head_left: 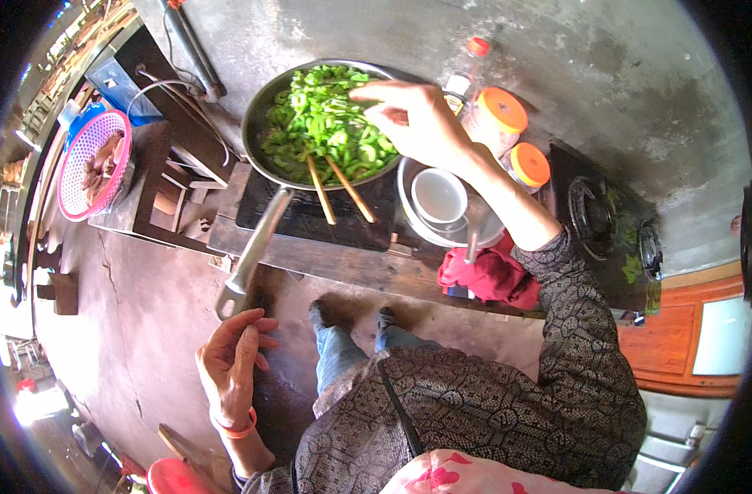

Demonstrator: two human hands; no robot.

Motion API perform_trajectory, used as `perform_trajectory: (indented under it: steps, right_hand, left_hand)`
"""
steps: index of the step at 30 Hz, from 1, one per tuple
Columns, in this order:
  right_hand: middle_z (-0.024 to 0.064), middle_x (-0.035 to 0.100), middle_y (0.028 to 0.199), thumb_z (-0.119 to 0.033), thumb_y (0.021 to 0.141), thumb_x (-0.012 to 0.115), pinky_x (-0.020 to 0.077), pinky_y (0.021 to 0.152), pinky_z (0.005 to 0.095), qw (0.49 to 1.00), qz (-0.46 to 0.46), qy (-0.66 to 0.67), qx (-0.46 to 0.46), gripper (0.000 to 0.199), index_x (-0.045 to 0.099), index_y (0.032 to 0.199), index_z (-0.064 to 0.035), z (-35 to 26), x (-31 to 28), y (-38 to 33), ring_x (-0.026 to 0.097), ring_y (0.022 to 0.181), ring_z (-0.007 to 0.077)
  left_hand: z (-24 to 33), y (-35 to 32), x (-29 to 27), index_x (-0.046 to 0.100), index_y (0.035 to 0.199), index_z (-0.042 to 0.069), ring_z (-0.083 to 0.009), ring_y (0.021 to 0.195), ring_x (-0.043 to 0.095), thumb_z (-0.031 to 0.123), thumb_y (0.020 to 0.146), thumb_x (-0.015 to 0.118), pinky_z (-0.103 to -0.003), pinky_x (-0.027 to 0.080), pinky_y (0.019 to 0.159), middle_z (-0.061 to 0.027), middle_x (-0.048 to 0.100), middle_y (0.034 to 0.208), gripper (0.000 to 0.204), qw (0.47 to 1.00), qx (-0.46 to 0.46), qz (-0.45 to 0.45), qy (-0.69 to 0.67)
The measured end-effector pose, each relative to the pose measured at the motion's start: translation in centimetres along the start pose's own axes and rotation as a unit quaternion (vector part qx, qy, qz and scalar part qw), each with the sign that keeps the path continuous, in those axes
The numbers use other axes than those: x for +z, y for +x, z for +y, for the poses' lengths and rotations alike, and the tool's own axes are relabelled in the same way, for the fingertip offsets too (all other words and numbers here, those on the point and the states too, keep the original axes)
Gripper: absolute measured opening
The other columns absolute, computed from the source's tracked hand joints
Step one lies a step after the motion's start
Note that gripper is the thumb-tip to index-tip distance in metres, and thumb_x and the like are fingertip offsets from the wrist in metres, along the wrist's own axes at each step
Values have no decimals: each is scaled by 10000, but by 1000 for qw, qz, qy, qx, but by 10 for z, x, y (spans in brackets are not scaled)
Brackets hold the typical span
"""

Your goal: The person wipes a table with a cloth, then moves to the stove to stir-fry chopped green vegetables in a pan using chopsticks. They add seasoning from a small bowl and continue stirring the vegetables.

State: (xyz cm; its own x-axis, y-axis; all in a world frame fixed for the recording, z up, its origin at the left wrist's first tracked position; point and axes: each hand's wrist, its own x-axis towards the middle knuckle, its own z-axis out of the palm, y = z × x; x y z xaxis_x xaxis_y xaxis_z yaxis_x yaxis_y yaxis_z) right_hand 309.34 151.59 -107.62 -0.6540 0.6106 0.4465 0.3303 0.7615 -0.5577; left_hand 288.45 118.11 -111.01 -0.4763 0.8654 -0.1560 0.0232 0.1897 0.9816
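My right hand (421, 119) hovers over the right side of a dark frying pan (250, 136) full of chopped green vegetables (322, 111). Its fingers are bent together toward the thumb, and whatever they might pinch is too small to make out. A pair of wooden chopsticks (350, 191) leans in the pan, tips in the greens, thick ends over the near rim. The pan's long metal handle (259, 243) points toward me. Just below the handle's end, my left hand (234, 362) is raised with loosely curled, parted fingers, holding nothing.
Right of the pan, a white bowl (439, 196) sits in a larger basin (409, 222). Beyond are orange-lidded jars (501, 111) and a red-capped bottle (475, 58). A red cloth (495, 276) lies at the counter edge. Far left stands a pink-rimmed colander (71, 177).
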Motion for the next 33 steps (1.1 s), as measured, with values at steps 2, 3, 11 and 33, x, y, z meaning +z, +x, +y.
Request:
perform_trajectory:
  steps: [2,3,11,33]
  right_hand:
    - [135,671,930,-19,846,648,573,728,353,981,-53,-92,-160,354,687,1192,-81,-6,18,1,668,754,256]
    - [110,608,1022,-2,819,655,570,773,365,979,-130,-86,-129,422,664,1226,-115,-10,26,-5,633,917,291]
    - [62,520,1015,-60,781,723,513,787,344,955,-210,-87,-190,181,643,939,-101,-23,95,15,550,962,259]
    - [149,718,999,-103,1013,577,625,798,308,951,146,213,169,237,687,1046,104,20,75,41,718,895,196]
  left_hand:
    - [0,9,-25,681,1152,-40,-132,758,687,123,984,591,-229,498,575,-137,743,960,250,1000,5,15,-9]
    - [-1,14,-37,679,1155,-41,-129,763,686,122,985,589,-228,498,579,-134,742,956,251,1000,5,24,-13]
    - [-52,100,-97,646,1227,-23,-129,889,658,156,1000,601,-259,537,745,-90,712,1086,293,999,-22,-44,6]
    - [-28,206,-26,505,1324,-68,-125,627,610,333,1066,442,-250,474,488,-121,668,943,481,866,-266,-392,-162]
